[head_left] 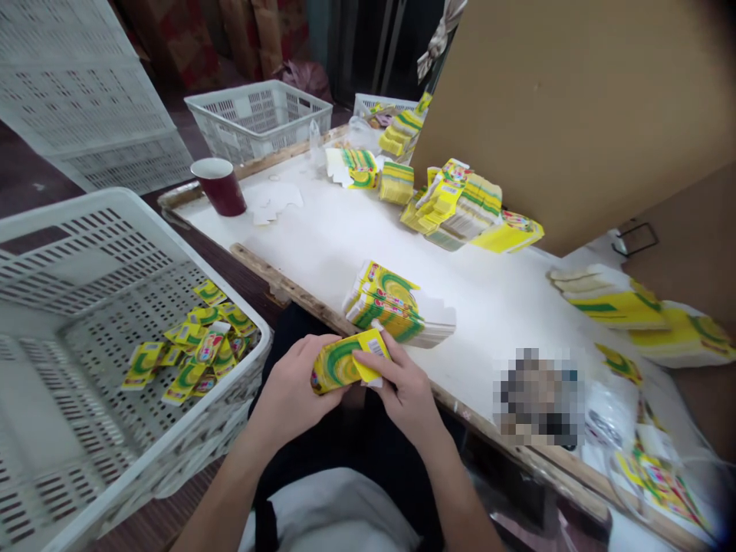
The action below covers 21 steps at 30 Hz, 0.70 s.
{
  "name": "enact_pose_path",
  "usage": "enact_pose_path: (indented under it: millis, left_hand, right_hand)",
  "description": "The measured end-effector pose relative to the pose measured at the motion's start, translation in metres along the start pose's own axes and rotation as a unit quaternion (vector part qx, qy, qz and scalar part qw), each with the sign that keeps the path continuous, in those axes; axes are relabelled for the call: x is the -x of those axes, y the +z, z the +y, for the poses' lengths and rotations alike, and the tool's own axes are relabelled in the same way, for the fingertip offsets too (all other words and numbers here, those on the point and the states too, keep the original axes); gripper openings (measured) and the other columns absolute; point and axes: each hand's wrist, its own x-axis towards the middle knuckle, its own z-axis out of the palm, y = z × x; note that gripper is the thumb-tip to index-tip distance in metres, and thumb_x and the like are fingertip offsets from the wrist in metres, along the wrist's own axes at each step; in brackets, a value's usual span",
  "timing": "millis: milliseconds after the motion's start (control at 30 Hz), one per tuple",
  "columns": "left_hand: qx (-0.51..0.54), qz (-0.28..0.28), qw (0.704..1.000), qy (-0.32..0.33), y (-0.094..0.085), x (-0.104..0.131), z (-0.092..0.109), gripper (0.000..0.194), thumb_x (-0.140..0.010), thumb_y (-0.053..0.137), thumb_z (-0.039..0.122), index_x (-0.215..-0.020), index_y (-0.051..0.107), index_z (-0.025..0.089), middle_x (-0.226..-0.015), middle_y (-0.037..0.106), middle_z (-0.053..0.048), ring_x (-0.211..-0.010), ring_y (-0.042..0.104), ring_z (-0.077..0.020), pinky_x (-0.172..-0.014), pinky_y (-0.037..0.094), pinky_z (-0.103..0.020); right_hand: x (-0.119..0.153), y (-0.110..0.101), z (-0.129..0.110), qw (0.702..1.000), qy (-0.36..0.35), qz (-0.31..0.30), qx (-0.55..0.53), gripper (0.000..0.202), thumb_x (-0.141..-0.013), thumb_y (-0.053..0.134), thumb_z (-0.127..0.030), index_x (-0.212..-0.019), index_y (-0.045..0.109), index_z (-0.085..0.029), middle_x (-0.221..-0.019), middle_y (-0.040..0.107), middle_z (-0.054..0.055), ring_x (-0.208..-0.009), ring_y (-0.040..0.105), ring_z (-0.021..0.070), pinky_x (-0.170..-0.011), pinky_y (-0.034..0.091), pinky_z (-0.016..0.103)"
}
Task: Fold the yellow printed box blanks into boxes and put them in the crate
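One yellow carton [340, 362], held over your lap [345, 438] by the near edge of the table [304, 272]. Your left hand [293, 389] grips its body; your right hand [407, 383] grasps its barcode end [376, 347]. Carton stack [396, 300] just beyond.

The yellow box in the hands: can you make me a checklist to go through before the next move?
1. Left hand holding the yellow box: ok, it grips one end.
2. Right hand on the box: ok, its fingers are at the end with the barcode.
3. That end fully closed: cannot tell, the fingers cover part of it.
4. More cartons nearby: ok, a carton stack is on the table just beyond the hands.
5. Room in the left basket: ok, yellow packets lie in one part and bare floor shows.
6. Red cup away from the hands: ok, it stands near the table's far left corner.
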Motion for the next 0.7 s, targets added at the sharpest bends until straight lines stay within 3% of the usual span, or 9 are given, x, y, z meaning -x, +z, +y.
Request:
enact_pose_path:
  millis: [200, 333, 433, 500, 567, 633, 700]
  left_hand:
    - [0.036, -0.042, 0.998, 0.018, -0.003, 0.003, 0.005, 0.043, -0.069, 0.063, 0.019, -0.11, 0.048, 0.022, -0.102, 0.059, -0.003, -0.091, 0.059, -0.0179, -0.078, 0.047, -0.029]
    - [0.046, -0.045, 0.998, 0.016, -0.006, 0.001, 0.006, 0.042, -0.069, 0.065, 0.023, -0.108, 0.05, 0.022, -0.099, 0.06, -0.002, -0.087, 0.059, -0.0169, -0.075, 0.047, -0.028]
    - [0.054, -0.052, 0.997, 0.012, -0.007, 0.0, 0.004, 0.044, -0.067, 0.066, 0.023, -0.108, 0.05, 0.022, -0.1, 0.061, -0.002, -0.088, 0.06, -0.0167, -0.076, 0.047, -0.027]
    - [0.06, -0.052, 0.997, 0.007, -0.007, -0.001, 0.004, 0.044, -0.068, 0.066, 0.024, -0.109, 0.05, 0.022, -0.101, 0.061, -0.002, -0.088, 0.06, -0.0167, -0.077, 0.047, -0.027]
    - [0.058, -0.042, 0.997, 0.001, -0.005, -0.002, 0.004, 0.042, -0.07, 0.065, 0.024, -0.109, 0.05, 0.022, -0.101, 0.061, -0.002, -0.089, 0.06, -0.0167, -0.077, 0.047, -0.027]
    - [0.049, -0.028, 0.998, -0.002, -0.005, -0.002, 0.002, 0.041, -0.071, 0.064, 0.025, -0.109, 0.05, 0.023, -0.101, 0.062, -0.002, -0.089, 0.06, -0.0169, -0.078, 0.047, -0.027]
    - [0.043, -0.026, 0.999, -0.013, -0.009, -0.003, -0.004, 0.043, -0.071, 0.065, 0.028, -0.111, 0.049, 0.023, -0.101, 0.062, -0.002, -0.088, 0.061, -0.0172, -0.076, 0.048, -0.027]
  right_hand:
    - [-0.005, -0.022, -0.005, 0.992, 0.004, -0.114, -0.048, 0.037, -0.079, 0.06, -0.011, -0.111, 0.067, -0.03, -0.132, 0.054, 0.007, -0.115, 0.057, 0.0212, -0.094, 0.047, 0.035]
    - [-0.004, -0.018, -0.008, 0.996, 0.03, -0.067, -0.058, 0.037, -0.076, 0.066, -0.014, -0.111, 0.068, -0.028, -0.134, 0.052, 0.009, -0.121, 0.052, 0.025, -0.099, 0.043, 0.04]
    - [-0.005, -0.016, -0.007, 0.99, 0.033, -0.102, -0.089, 0.04, -0.076, 0.068, -0.018, -0.114, 0.066, -0.027, -0.135, 0.051, 0.01, -0.124, 0.049, 0.0278, -0.101, 0.041, 0.043]
    - [-0.006, -0.012, -0.006, 0.986, 0.047, -0.096, -0.13, 0.033, -0.078, 0.064, -0.015, -0.109, 0.069, -0.027, -0.134, 0.052, 0.009, -0.12, 0.052, 0.0268, -0.097, 0.045, 0.04]
    - [-0.006, -0.005, -0.005, 0.982, 0.074, -0.048, -0.164, 0.03, -0.079, 0.061, -0.013, -0.104, 0.07, -0.026, -0.134, 0.052, 0.008, -0.118, 0.054, 0.0253, -0.09, 0.05, 0.035]
    - [-0.006, 0.003, -0.006, 0.981, 0.094, -0.016, -0.172, 0.038, -0.079, 0.06, -0.013, -0.114, 0.064, -0.028, -0.135, 0.05, 0.007, -0.118, 0.053, 0.0246, -0.088, 0.052, 0.034]
    - [-0.009, 0.005, -0.006, 0.982, 0.094, -0.004, -0.162, 0.057, -0.079, 0.062, -0.015, -0.132, 0.048, -0.03, -0.136, 0.049, 0.007, -0.117, 0.054, 0.0234, -0.091, 0.051, 0.036]
